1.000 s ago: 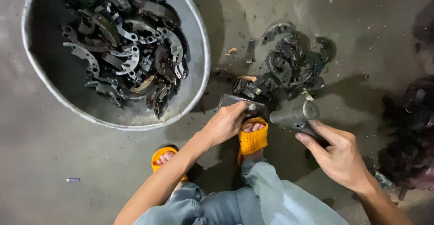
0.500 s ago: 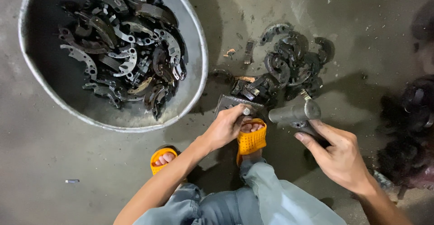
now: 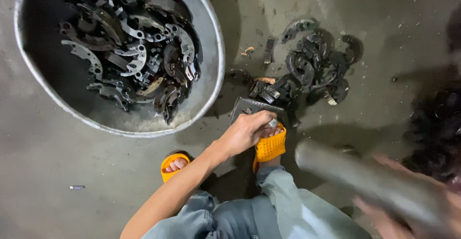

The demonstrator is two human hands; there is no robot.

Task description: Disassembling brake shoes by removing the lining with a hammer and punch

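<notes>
Raised hammer now blurred, right hand indistinct

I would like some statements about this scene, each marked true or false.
1. The round metal tub holds many curved metal parts. True.
2. The left hand is inside the tub. False: it rests on a flat dark plate on the floor, beside the yellow sandal.
3. The right hand grips a grey hammer, blurred. True.
4. The sandals are blue. False: they are yellow.
5. A loose pile of parts lies on the floor. True.
</notes>
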